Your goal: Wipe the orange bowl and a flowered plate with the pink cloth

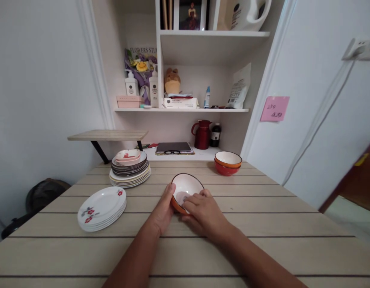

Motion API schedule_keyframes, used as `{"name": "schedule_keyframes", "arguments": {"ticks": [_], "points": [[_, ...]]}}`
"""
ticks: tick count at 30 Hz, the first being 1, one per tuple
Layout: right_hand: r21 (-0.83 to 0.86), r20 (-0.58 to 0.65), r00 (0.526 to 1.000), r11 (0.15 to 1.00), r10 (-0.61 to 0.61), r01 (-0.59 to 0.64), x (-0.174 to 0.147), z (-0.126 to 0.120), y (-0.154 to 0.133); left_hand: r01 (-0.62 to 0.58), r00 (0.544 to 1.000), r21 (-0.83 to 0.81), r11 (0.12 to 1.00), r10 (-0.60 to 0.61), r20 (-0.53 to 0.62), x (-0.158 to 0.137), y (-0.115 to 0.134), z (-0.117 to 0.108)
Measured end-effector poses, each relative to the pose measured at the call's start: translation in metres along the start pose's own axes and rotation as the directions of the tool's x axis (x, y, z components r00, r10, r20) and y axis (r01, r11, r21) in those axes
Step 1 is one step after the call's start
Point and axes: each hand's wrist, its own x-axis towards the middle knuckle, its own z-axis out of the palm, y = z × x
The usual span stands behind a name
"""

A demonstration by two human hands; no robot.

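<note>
An orange bowl (187, 185) with a white inside and dark rim is tilted toward me above the middle of the table. My left hand (163, 209) grips its left side, thumb at the rim and the other fingers hidden beneath. On the near right side, my right hand (206, 210) is closed over the rim, with fingers curled into the bowl and the thumb side partly hidden. A greyish patch shows inside by these fingertips; I cannot tell whether it is a shadow or a thing.
Behind on the right, an orange bowl (228, 159) sits in a red bowl (227, 171). To the left are white flower-patterned plates (102, 208) and a taller stack of plates (130, 176) topped by a pink-edged dish (127, 156). A red jug (202, 135) and closed laptop (174, 147) stand behind.
</note>
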Motion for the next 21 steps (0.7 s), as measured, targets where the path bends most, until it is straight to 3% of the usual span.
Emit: {"name": "schedule_keyframes", "arguments": {"ticks": [4, 12, 18, 21], "points": [[-0.019, -0.016, 0.998, 0.998, 0.056, -0.056, 0.000, -0.001, -0.003, -0.081, 0.997, 0.071, 0.994, 0.081, 0.003, -0.003, -0.004, 0.003], [0.026, -0.050, 0.992, 0.993, 0.119, -0.118, -0.002, 0.000, -0.007, -0.071, 0.996, 0.215, 0.974, 0.057, 0.070, -0.006, -0.007, 0.000], [0.066, -0.057, 0.997, 0.997, 0.051, -0.047, -0.002, 0.004, -0.001, -0.134, 0.991, 0.278, 0.951, 0.133, 0.022, -0.004, -0.008, 0.003], [0.086, -0.045, 0.999, 0.996, -0.001, 0.005, -0.001, 0.005, 0.003, -0.134, 0.991, 0.245, 0.960, 0.126, 0.049, -0.004, -0.006, 0.003]]}}
